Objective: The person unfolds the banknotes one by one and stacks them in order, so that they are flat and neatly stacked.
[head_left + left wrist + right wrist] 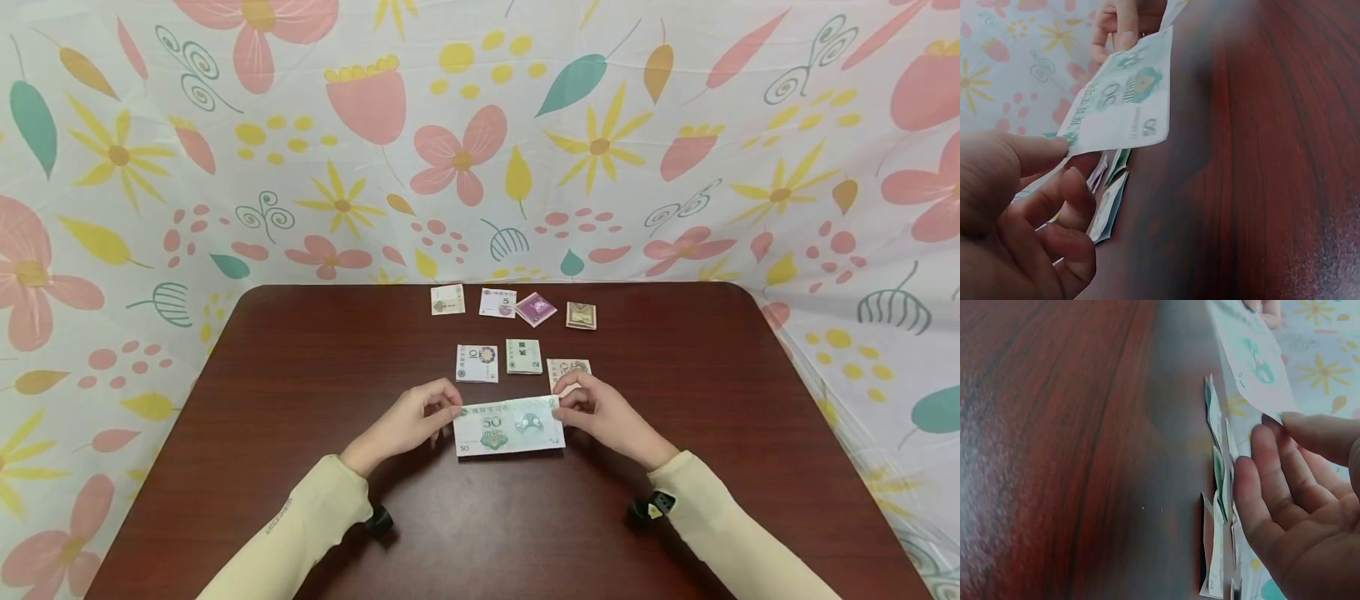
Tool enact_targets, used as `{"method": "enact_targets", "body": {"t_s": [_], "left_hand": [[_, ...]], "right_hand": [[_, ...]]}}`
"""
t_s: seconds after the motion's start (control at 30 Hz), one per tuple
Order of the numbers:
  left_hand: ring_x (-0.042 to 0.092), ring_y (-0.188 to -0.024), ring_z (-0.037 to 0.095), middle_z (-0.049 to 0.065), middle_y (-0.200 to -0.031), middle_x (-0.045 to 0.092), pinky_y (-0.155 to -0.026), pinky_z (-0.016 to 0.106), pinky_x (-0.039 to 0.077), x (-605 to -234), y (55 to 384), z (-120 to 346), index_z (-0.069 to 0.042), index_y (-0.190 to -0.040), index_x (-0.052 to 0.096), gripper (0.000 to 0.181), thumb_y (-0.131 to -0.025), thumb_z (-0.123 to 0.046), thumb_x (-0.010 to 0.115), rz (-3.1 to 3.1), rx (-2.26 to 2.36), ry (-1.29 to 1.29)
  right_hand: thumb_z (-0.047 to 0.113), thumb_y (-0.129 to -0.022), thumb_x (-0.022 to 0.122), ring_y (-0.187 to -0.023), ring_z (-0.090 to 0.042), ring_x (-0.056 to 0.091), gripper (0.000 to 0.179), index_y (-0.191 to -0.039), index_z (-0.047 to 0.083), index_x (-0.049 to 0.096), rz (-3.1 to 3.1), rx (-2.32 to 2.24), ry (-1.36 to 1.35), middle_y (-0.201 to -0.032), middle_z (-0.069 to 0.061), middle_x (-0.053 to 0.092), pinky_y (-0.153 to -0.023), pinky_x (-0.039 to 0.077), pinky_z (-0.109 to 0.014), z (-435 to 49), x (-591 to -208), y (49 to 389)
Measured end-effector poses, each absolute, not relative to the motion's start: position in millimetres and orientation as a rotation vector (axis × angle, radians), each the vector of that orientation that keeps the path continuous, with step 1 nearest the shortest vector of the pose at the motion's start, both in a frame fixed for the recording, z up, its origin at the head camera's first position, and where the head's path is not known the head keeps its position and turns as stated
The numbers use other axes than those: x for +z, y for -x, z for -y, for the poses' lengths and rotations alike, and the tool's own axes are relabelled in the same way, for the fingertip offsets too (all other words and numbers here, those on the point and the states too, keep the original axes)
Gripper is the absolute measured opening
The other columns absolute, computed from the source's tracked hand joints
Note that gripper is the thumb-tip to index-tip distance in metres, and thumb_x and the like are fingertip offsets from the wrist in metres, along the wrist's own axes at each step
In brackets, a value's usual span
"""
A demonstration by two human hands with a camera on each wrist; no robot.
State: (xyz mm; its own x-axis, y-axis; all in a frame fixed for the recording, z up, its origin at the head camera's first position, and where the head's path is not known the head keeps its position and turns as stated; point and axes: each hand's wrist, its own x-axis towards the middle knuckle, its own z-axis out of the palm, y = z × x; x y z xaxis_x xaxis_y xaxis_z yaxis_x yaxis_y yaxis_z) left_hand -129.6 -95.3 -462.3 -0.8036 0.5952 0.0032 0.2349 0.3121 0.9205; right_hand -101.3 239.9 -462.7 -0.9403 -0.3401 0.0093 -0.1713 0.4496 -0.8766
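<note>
A green-and-white banknote (510,427) marked 50 is stretched flat between both hands, raised over the table. My left hand (420,417) pinches its upper left corner between thumb and fingers. At the opposite upper corner my right hand (606,417) pinches it the same way. Just beyond the note lie a folded banknote (477,364) marked 10, a folded green banknote (523,357) marked 2, and a folded brownish banknote (567,371), partly covered by the right hand. In the left wrist view, the held banknote (1119,94) slopes away toward the other hand.
On the dark wooden table (300,350), a back row holds a pale folded note (447,300), a purple-printed 5 note (498,303), a purple folded note (536,309) and a brown-green folded note (581,316). A flowered cloth (465,233) hangs behind the table.
</note>
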Motion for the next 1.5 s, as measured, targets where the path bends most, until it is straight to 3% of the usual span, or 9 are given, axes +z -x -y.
{"method": "enact_targets", "body": {"t_s": [0.23, 0.47, 0.57, 0.77, 1.03, 1.2, 1.5], "left_hand": [[0.059, -0.056, 0.041, 0.023, -0.083, 0.068, -0.052, 0.039, 0.054, -466.1, 129.1, 98.3, 0.000, -0.118, 0.052, 0.018, -0.101, 0.002, 0.059, -2.264, 1.506, -0.689], [0.054, -0.061, 0.014, 0.009, -0.091, 0.069, -0.056, 0.026, 0.049, -473.9, 129.2, 101.2, -0.006, -0.103, 0.065, 0.009, -0.095, 0.000, 0.067, -2.408, 1.462, -0.706], [0.053, -0.064, 0.008, 0.005, -0.093, 0.071, -0.059, 0.024, 0.048, -475.8, 128.5, 101.7, -0.008, -0.102, 0.069, 0.009, -0.094, -0.003, 0.070, -2.453, 1.424, -0.678], [0.053, -0.065, 0.008, 0.003, -0.095, 0.071, -0.062, 0.025, 0.049, -478.9, 127.6, 99.7, -0.009, -0.107, 0.071, 0.017, -0.091, -0.002, 0.074, -2.533, 1.303, -0.666], [0.063, -0.085, 0.015, -0.004, -0.094, 0.068, -0.074, 0.035, 0.050, -481.2, 125.0, 92.9, -0.016, -0.104, 0.073, 0.019, -0.089, -0.007, 0.079, -2.755, 1.033, -0.649], [0.065, -0.086, 0.018, -0.004, -0.093, 0.066, -0.072, 0.040, 0.051, -481.7, 123.6, 91.7, -0.017, -0.104, 0.073, 0.020, -0.088, -0.009, 0.081, -2.790, 0.972, -0.637], [0.061, -0.079, 0.015, -0.003, -0.094, 0.065, -0.067, 0.035, 0.049, -484.9, 122.4, 93.7, -0.017, -0.109, 0.075, 0.023, -0.088, -0.012, 0.082, -2.813, 0.900, -0.661]], "right_hand": [[0.002, -0.093, 0.075, -0.076, -0.009, 0.063, 0.017, -0.099, 0.011, 0.061, -2.651, -1.531, 0.432, -0.081, 0.000, 0.070, -0.068, 0.047, -0.025, -231.5, -467.5, 100.6], [0.007, -0.095, 0.076, -0.081, -0.006, 0.065, 0.010, -0.096, 0.016, 0.071, -2.780, -1.344, 0.445, -0.085, 0.010, 0.071, -0.076, 0.051, -0.027, -226.1, -468.4, 97.7], [0.006, -0.094, 0.076, -0.083, -0.007, 0.067, 0.012, -0.099, 0.016, 0.072, -2.798, -1.295, 0.462, -0.088, 0.009, 0.072, -0.076, 0.053, -0.028, -224.1, -470.3, 96.4], [0.001, -0.092, 0.075, -0.083, -0.008, 0.066, 0.016, -0.102, 0.012, 0.070, -2.794, -1.196, 0.550, -0.090, 0.006, 0.070, -0.075, 0.055, -0.028, -218.9, -477.0, 95.1], [0.001, -0.093, 0.074, -0.076, -0.006, 0.058, 0.014, -0.102, 0.010, 0.069, -2.793, -1.057, 0.555, -0.083, 0.007, 0.064, -0.070, 0.051, -0.027, -209.2, -481.3, 97.0], [0.000, -0.092, 0.074, -0.075, -0.007, 0.055, 0.015, -0.103, 0.008, 0.069, -2.831, -0.976, 0.557, -0.082, 0.007, 0.062, -0.069, 0.049, -0.027, -205.0, -480.8, 98.6], [-0.001, -0.090, 0.075, -0.075, -0.008, 0.054, 0.017, -0.105, 0.006, 0.071, -2.887, -0.914, 0.573, -0.084, 0.005, 0.060, -0.069, 0.048, -0.028, -203.0, -479.2, 98.2]]}}
